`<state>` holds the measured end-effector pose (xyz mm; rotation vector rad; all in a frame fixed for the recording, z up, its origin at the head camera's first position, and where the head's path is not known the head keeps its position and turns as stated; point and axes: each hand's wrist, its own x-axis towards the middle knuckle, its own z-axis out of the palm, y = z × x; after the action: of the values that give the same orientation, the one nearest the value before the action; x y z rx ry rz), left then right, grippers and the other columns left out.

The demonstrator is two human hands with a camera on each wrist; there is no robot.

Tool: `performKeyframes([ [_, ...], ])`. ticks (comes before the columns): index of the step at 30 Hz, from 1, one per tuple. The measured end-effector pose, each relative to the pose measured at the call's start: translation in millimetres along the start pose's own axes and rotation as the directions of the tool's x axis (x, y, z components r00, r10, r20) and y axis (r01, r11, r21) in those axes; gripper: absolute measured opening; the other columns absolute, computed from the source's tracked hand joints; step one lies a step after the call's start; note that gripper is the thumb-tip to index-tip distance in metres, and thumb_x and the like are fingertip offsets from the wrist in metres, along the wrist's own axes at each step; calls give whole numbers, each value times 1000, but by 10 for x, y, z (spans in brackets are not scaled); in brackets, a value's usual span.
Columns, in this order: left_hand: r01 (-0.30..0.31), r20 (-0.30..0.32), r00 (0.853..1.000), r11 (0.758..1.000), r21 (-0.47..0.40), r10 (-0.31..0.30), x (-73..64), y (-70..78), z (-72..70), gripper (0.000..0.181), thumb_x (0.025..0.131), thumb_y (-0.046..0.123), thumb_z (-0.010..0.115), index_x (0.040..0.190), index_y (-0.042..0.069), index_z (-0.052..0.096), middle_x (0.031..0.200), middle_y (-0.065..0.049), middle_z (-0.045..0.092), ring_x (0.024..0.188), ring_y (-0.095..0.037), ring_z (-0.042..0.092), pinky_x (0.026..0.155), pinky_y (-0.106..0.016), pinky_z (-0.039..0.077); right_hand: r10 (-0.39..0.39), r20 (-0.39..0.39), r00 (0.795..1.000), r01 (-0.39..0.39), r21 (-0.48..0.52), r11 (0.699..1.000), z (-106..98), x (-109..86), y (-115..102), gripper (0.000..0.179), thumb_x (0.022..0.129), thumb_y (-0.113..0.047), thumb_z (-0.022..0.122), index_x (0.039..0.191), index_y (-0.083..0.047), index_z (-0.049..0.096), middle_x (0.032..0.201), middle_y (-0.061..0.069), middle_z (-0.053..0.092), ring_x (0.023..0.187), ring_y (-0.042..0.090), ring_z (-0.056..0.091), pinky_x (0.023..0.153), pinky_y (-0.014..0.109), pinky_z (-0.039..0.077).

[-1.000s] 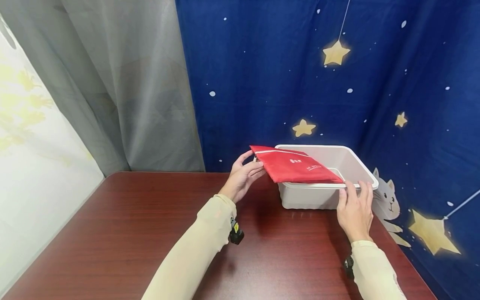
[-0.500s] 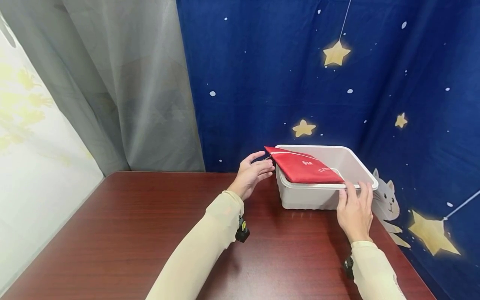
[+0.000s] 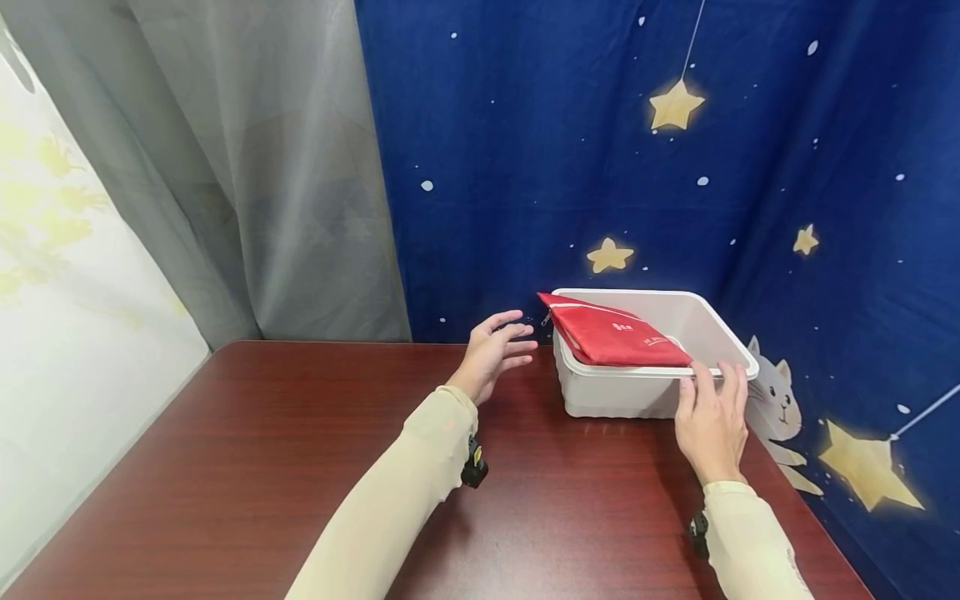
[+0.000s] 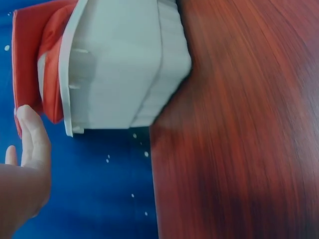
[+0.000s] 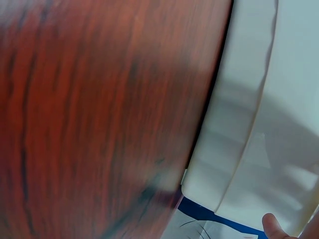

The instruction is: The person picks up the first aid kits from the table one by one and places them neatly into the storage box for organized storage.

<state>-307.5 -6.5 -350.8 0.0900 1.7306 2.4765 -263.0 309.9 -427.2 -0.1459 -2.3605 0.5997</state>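
Note:
A red zippered pouch (image 3: 611, 335) with white print and a white stripe lies slanted in the mouth of a white plastic bin (image 3: 618, 395). Its left corner sticks up above the bin's left rim. Just left of the pouch hangs my left hand (image 3: 495, 352), fingers spread and holding nothing; a gap separates them in the head view. My right hand (image 3: 711, 421) holds the bin's near rim toward the right corner, fingertips over the edge. In the right wrist view its thumb (image 5: 272, 226) shows by the bin's outer wall. How deep the pouch reaches is hidden.
The bin stands on a reddish-brown wooden table (image 3: 300, 467), near its back right edge. A blue star-patterned curtain (image 3: 517, 167) hangs right behind it. A grey curtain (image 3: 300, 167) hangs at the back left, beside a white panel (image 3: 75, 375).
The pouch has shifted right and settled lower into the bin. My left hand let go of its left end and has drawn back slightly. The right hand stays on the rim.

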Motion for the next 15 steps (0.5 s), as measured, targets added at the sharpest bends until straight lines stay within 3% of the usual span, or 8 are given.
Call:
performKeyframes([
  [7, -23, -103, 994, 997, 69, 30, 16, -3, -263, 28, 89, 12, 54, 117, 10, 57, 110, -15, 64, 98, -30, 62, 85, -48, 48, 9, 13, 1000, -9, 0, 1000, -11, -3, -11, 36, 97, -33, 38, 129, -20, 47, 145, 10, 24, 140, 21, 5, 76, 70, 34],
  [15, -11, -226, 973, 982, 187, 54, -2, -10, -586, 27, 89, 17, 54, 115, 13, 59, 113, -10, 62, 101, -25, 60, 83, -44, 50, -6, 14, 1000, 6, -10, 1000, -26, -10, -9, 36, 97, -32, 39, 129, -19, 47, 144, 11, 25, 140, 22, 6, 79, 70, 33],
])
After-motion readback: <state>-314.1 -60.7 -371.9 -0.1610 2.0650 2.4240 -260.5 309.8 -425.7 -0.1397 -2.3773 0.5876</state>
